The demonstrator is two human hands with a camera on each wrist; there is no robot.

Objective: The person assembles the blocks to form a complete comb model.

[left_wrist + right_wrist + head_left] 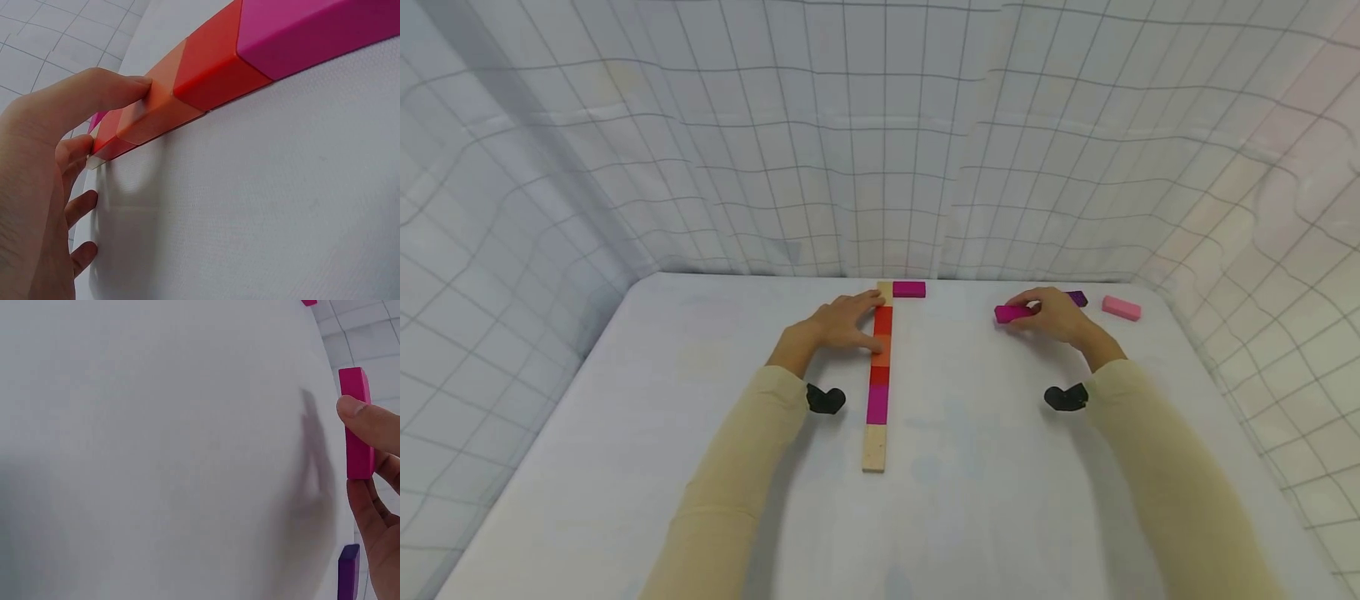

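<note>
A straight row of blocks runs away from me down the table: a plain wooden block [874, 448] at the near end, then a magenta block [877, 404], a red block [879, 375], an orange block [881, 348], another red block [883, 320] and wood at the far end. My left hand [842, 323] rests on it from the left, thumb touching the orange block and fingertips near the far red one; its lower fingers hang free. Off to the right, my right hand [1054, 315] pinches a pink-magenta block [357, 450] between thumb and fingers, above the tabletop.
Another magenta block [909, 289] lies crosswise against the row's far end. Beyond my right hand are a dark purple block [1077, 298] and a light pink block [1122, 307]. White gridded curtains [895, 150] hang behind the table [970, 500] and along both sides.
</note>
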